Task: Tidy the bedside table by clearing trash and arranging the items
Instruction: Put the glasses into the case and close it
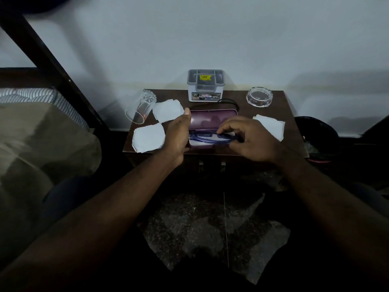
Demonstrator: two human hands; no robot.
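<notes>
A dark wooden bench (245, 112) stands against a pale wall in the middle of the frame. At its front middle a purple glasses case (212, 119) lies open, with the lid tipped back toward the wall. The left hand (177, 134) grips the left end of the case, its thumb (187, 113) upright against the lid's edge and the rest of its fingers wrapped out of sight. The right hand (250, 139) is over the lower half of the case, its fingers (226, 128) curled and pinching a pair of blue glasses (207, 137) that sits folded in that half. Left of the case lie a paper scrap (167, 110) and, nearer the front edge, a second paper scrap (148, 138). A third paper scrap (270, 126) lies right of the case, beyond the right hand. A clear drinking glass (137, 109) lies tipped on its side at the bench's back left corner, its mouth toward the lower left. A grey and white organizer box (205, 86) stands at the back middle against the wall, with a black cord (230, 101) looping between it and the case. A clear glass ashtray (259, 98) sits at the back right. A dark bin (317, 131) stands on the floor right of the bench, and a bed (42, 131) with striped fabric fills the left of the frame.
</notes>
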